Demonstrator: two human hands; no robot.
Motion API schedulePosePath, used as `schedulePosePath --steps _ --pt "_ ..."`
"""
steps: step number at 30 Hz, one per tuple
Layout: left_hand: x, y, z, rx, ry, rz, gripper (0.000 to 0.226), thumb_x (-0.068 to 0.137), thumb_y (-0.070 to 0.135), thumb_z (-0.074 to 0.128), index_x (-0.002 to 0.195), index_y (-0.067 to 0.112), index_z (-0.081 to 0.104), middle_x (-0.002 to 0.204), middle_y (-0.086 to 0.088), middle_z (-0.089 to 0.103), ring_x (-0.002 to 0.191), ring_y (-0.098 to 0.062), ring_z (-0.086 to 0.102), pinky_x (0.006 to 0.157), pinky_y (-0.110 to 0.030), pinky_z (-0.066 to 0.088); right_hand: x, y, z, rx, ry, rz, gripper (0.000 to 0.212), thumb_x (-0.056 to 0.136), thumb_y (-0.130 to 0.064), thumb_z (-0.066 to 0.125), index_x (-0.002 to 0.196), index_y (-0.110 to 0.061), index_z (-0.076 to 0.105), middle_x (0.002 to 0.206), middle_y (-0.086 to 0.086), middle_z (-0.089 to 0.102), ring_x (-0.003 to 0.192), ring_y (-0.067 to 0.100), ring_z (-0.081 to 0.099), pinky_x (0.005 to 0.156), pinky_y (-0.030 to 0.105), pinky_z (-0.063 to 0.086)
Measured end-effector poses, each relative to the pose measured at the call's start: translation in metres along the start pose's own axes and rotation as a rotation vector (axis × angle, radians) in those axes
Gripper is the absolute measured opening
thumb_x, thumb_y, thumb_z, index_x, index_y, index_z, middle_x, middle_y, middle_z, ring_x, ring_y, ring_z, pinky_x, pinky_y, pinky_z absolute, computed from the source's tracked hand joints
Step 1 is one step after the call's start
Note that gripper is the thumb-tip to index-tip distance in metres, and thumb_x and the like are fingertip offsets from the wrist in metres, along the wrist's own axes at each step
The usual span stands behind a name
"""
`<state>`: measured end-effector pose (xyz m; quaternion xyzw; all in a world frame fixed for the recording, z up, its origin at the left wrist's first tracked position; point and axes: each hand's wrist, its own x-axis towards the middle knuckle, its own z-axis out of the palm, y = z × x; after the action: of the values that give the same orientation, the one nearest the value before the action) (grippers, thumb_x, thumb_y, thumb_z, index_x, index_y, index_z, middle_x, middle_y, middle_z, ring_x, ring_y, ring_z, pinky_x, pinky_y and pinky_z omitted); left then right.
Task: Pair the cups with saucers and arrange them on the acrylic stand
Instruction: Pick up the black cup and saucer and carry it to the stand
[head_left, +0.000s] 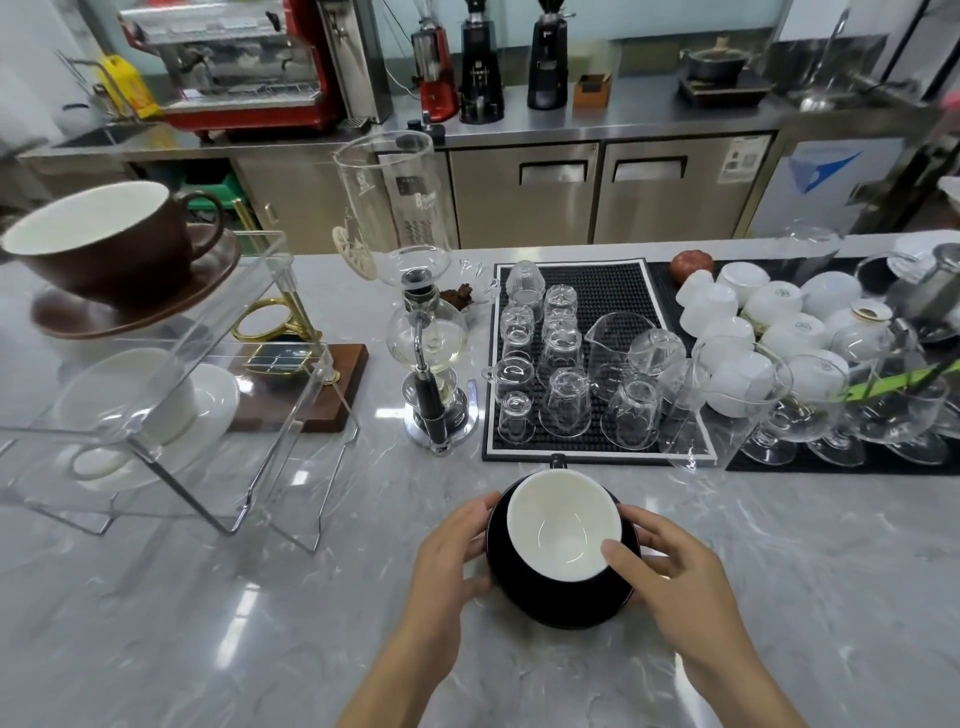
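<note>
Here, both hands hold a black saucer (561, 597) with a black cup (563, 525) standing on it, white inside, just above or on the grey marble bench (208, 623); I cannot tell if the saucer touches the bench. The left hand (452, 551) has its fingers (480, 512) curled around the left edge of the saucer. The right hand (670, 566) grips the right edge, and its thumb (621, 553) lies on the rim of the cup. The handle of the cup points away from the person.

At the left stands the acrylic stand (270, 415). On its upper level sits a brown cup (98, 239) on a brown saucer (208, 280). On the lower level sits a white cup (156, 395) on a white saucer (218, 400). Behind the hands, a black rubber mat (613, 291) carries upturned glasses (563, 405).
</note>
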<state>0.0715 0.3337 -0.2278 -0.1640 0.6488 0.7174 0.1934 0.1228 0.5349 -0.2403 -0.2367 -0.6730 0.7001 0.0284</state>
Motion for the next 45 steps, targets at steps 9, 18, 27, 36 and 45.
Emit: schedulePosePath --steps 9,18,27,36,45 --pt "-0.031 0.018 -0.026 0.02 -0.007 0.158 0.019 0.089 0.025 0.07 0.104 0.025 0.081 0.108 0.001 0.079 0.1 -0.011 0.07 0.071 -0.025 0.059 -0.016 -0.023 0.02 -0.027 -0.078 -0.07 0.033 0.078 -0.008 0.08 0.104 -0.029 0.077 0.098 0.0 0.075 0.075 0.014 0.072 0.073 0.038 0.059" --pt "-0.064 0.042 -0.062 0.05 0.091 0.368 0.052 0.056 0.04 0.081 0.108 0.036 0.078 0.109 -0.005 0.079 0.111 -0.029 0.07 0.1 -0.056 0.055 -0.039 -0.064 0.049 -0.024 -0.176 -0.211 0.036 0.076 -0.006 0.08 0.097 -0.035 0.079 0.095 -0.003 0.075 0.082 0.023 0.068 0.06 0.035 0.059" --pt "-0.107 0.081 -0.087 0.089 0.145 0.623 0.046 0.053 0.041 0.082 0.099 0.045 0.08 0.105 0.011 0.08 0.106 -0.01 0.07 0.079 -0.032 0.062 -0.072 -0.122 0.072 -0.077 -0.265 -0.411 0.053 0.075 0.0 0.078 0.087 -0.052 0.076 0.087 -0.017 0.077 0.073 0.003 0.069 0.061 0.016 0.057" --pt "-0.143 0.124 -0.113 -0.011 0.161 0.781 0.05 0.043 0.031 0.086 0.093 0.036 0.084 0.119 -0.003 0.075 0.099 -0.006 0.071 0.064 -0.018 0.06 -0.096 -0.176 0.103 0.009 -0.362 -0.565 0.057 0.036 -0.049 0.093 0.092 -0.049 0.078 0.101 -0.016 0.077 0.087 -0.002 0.071 0.064 0.01 0.055" --pt "-0.157 0.16 -0.177 -0.055 0.247 0.892 0.049 0.043 0.033 0.085 0.091 0.034 0.085 0.106 -0.007 0.079 0.099 -0.016 0.074 0.067 -0.017 0.06 -0.11 -0.207 0.175 -0.02 -0.455 -0.67 0.043 0.06 -0.026 0.092 0.09 -0.052 0.077 0.101 -0.012 0.078 0.089 0.001 0.07 0.063 0.006 0.052"
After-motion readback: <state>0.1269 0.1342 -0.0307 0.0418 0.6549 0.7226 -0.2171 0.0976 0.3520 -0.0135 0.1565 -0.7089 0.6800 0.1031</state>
